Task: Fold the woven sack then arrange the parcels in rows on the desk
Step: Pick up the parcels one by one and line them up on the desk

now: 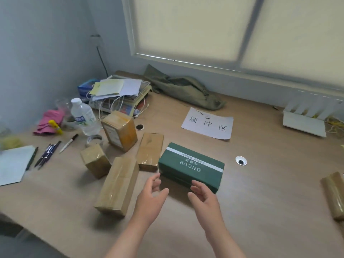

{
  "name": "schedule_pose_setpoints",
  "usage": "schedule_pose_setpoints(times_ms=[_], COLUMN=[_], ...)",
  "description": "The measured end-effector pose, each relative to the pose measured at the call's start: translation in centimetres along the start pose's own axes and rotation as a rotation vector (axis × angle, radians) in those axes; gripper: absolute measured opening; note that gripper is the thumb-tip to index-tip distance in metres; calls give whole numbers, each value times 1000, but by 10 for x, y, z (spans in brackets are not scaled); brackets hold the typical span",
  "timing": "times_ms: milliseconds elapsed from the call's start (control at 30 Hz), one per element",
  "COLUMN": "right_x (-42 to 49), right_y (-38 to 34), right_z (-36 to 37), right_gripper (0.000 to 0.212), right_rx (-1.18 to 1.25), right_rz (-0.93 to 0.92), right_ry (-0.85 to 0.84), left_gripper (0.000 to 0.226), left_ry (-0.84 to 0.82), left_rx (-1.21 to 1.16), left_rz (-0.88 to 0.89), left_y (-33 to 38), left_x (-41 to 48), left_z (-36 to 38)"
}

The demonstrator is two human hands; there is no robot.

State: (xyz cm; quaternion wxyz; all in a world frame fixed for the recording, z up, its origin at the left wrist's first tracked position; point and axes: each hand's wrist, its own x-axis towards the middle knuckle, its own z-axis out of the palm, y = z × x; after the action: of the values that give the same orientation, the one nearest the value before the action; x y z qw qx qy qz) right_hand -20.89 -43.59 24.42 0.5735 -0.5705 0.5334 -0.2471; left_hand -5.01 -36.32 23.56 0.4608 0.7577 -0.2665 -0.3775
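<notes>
A green box parcel (191, 165) marked ONCUR lies in the middle of the desk (251, 202). My left hand (151, 197) and my right hand (203, 198) hover just in front of it, fingers apart and holding nothing. Left of the green box lie several brown taped parcels: a long one (118, 185), a flat one (149, 150), a small one (95, 160) and a taller one with a label (120, 130). Another brown parcel (335, 194) sits at the right edge. The olive woven sack (183, 89) lies crumpled against the back wall under the window.
A paper sign with three characters (207, 123) lies behind the green box. At the left stand a water bottle (83, 116), a stack of papers on a scale (119, 92), pens (47, 154), a pink cloth (50, 121) and a tape roll (94, 139). White folded cartons (305, 121) sit at the back right.
</notes>
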Motion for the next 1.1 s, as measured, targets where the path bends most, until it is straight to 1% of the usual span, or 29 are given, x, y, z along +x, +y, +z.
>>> schedule_pose_setpoints(times_ms=[167, 267, 367, 533, 633, 700, 733, 800, 833, 900, 967, 1033, 1067, 1100], right_x=[10, 13, 14, 13, 11, 12, 11, 10, 9, 7, 4, 1, 0, 0], right_y=[-19, -22, -21, -8, 3, 10, 10, 8, 6, 5, 2, -3, -6, -7], right_z=[91, 138, 173, 202, 209, 206, 203, 195, 192, 183, 176, 165, 159, 152], right_gripper=[37, 38, 46, 42, 52, 61, 61, 51, 46, 42, 46, 48, 46, 47], right_rx=[-61, -75, -64, -36, -8, 33, 42, 45, 53, 83, 107, 114, 107, 100], right_rz=[1, 62, 138, 241, 259, 287, 299, 307, 315, 320, 296, 250, 227, 209], right_ry=[-153, -260, -338, -453, -426, -405, -396, -374, -354, -335, -330, -310, -301, -298], left_gripper=[46, 46, 64, 76, 65, 46, 38, 19, 15, 20, 19, 20, 26, 36], left_ry=[163, 232, 231, 192, 172, 183, 204, 236, 244, 223, 176, 163, 164, 158], left_rx=[5, 65, 167, 115, 94, 34, -18, -79, -97, -130, -175, -202, -231, -262], left_rz=[-61, -116, -200, -320, -359, -361, -346, -292, -259, -226, -166, -103, -82, -73], left_y=[-29, -47, -67, -93, -116, -140, -143, -121, -111, -105, -101, -95, -90, -84], left_x=[19, 27, 33, 34, 38, 44, 43, 31, 26, 21, 18, 16, 13, 11], left_z=[-86, -122, -143, -148, -148, -146, -144, -140, -137, -131, -124, -117, -112, -107])
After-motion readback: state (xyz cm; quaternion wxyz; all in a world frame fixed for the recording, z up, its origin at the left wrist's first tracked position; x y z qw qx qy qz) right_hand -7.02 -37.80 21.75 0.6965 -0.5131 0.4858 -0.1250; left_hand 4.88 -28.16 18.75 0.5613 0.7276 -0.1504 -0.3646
